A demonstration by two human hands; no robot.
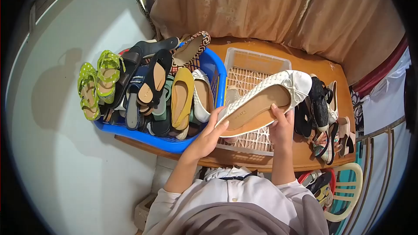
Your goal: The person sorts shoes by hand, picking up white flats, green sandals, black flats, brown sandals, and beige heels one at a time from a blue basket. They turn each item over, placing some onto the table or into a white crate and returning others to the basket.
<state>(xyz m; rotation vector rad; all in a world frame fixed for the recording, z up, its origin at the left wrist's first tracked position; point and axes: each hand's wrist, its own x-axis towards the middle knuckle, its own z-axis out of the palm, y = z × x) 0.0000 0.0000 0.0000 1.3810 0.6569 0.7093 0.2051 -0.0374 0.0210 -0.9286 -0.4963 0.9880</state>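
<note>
A white flat shoe (261, 100) with a woven side and a bow at the toe is held up between both hands. My left hand (208, 137) grips its heel end, the thumb on the tan insole. My right hand (282, 122) holds it near the toe, thumb inside the opening. Beneath the shoe stands a clear plastic bin (259, 53) with a latticed bottom, a pale shoe (232, 94) partly visible in it. To the left, a blue basket (163, 144) is piled with shoes, among them a yellow flat (182, 98) and a white flat (202, 95).
Black, white and patterned shoes (320, 104) lie on the wooden table (344, 85) at the right. Below them, a red container (333, 182) of shoes rests on a pale plastic chair (355, 182). A brown curtain (261, 4) hangs behind the table; a white wall (87, 169) is at the left.
</note>
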